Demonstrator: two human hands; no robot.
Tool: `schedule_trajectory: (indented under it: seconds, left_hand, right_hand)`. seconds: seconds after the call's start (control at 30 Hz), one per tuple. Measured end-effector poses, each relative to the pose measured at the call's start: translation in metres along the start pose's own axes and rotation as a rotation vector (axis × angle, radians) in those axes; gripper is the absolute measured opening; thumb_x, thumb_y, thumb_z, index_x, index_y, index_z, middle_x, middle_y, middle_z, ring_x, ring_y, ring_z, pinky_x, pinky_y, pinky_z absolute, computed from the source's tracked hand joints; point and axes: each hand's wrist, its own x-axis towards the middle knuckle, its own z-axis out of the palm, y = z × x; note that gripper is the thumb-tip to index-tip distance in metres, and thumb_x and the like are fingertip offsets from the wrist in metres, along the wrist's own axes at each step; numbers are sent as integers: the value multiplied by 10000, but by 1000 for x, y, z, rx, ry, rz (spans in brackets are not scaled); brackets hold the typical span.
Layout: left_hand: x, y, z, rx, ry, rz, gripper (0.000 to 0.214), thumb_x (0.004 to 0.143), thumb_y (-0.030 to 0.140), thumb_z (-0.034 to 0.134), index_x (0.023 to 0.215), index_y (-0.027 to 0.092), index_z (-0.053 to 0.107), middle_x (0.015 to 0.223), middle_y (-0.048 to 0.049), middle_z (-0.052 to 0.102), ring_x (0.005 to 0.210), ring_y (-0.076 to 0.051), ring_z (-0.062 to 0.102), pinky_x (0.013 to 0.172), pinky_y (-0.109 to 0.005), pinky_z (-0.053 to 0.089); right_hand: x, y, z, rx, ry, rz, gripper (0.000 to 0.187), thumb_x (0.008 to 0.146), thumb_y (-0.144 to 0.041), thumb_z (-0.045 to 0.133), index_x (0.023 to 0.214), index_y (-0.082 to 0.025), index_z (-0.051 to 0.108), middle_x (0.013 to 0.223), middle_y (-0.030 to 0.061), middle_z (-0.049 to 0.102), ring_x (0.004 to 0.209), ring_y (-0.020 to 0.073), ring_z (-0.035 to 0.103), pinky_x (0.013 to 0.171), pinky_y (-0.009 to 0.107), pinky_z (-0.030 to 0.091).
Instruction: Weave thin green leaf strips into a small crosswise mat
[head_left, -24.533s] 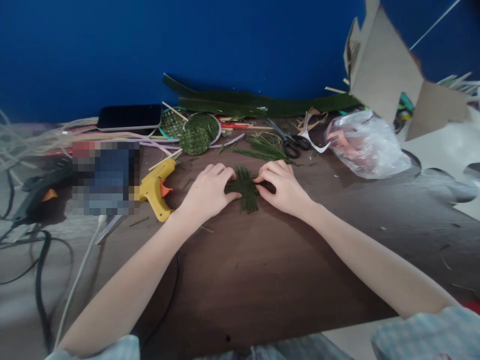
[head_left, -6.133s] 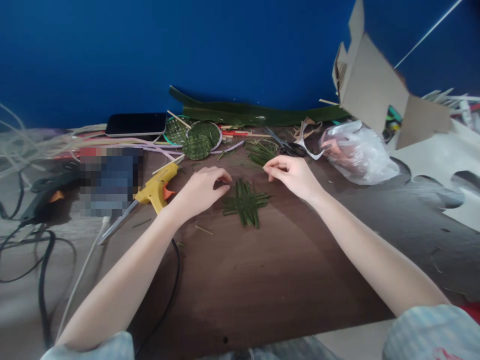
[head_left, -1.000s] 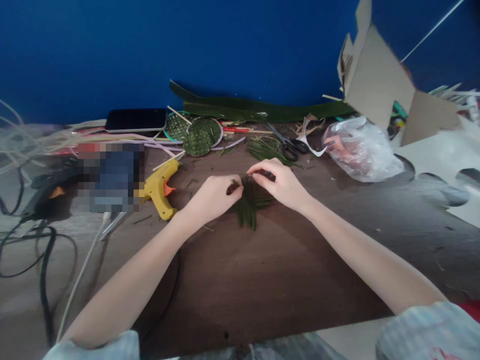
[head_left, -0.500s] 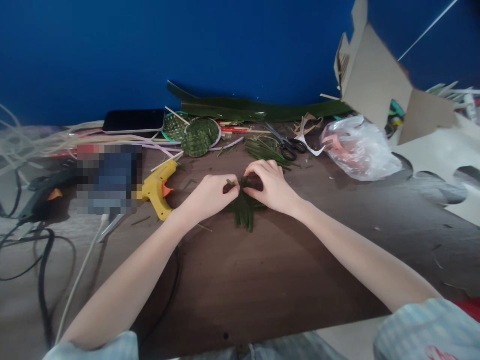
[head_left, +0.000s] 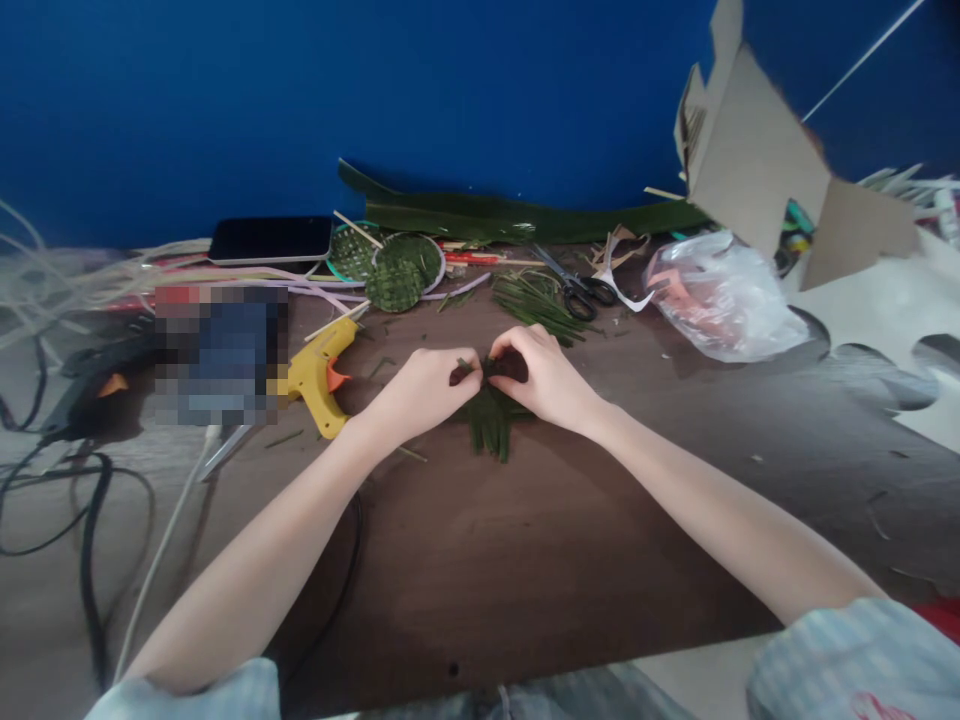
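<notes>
Dark green leaf strips [head_left: 491,425] lie bunched on the table, their cut ends fanning toward me. My left hand [head_left: 431,390] pinches them from the left, thumb against fingers. From the right, my right hand [head_left: 541,378] is curled in a pinch on the same strips. The fingertips of both hands almost meet, and they hide the upper part of the bunch. Just beyond the hands lie a pile of loose narrow green strips [head_left: 536,305] and a pair of scissors [head_left: 574,285].
A yellow glue gun [head_left: 319,380] lies left of my hands. Woven green discs [head_left: 397,275], a phone [head_left: 270,240] and a long leaf [head_left: 495,217] line the blue wall. To the right are a clear plastic bag [head_left: 739,300] and a cardboard box [head_left: 757,140]. Cables [head_left: 90,560] run along the left.
Both hands keep their pinch on the strips with hardly any movement. The whole view has shifted very slightly.
</notes>
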Motion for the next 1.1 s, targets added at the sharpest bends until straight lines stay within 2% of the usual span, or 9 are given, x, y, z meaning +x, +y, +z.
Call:
schedule_trajectory:
  seconds: [0.53,0.87,1.1]
  left_hand:
    - [1,-2,0,-6,-10,-6,196,792,228,453,748,191,640,665,24,628,594,-113,527,587,-226,357]
    - [1,-2,0,1,-11,-11,195,802,238,453,726,181,623,653,10,625,592,-123,531,581,-236,354]
    - [1,-1,-1,-16,-19,-4,204,802,229,447,756,182,640,677,14,635,612,-120,536,590,-230,360]
  right_hand:
    - [-2,-2,0,118,-10,3,219,720,-108,584,862,-223,464,930,47,566,920,209,481,843,376,396]
    - [-3,-2,1,-63,-38,-74,158,781,-132,528,897,-234,492,958,75,565,1030,246,465,860,403,354]
    - [-4,-2,1,-124,4,-49,186,755,-173,557,923,-217,488,982,91,584,986,259,480,823,394,351]
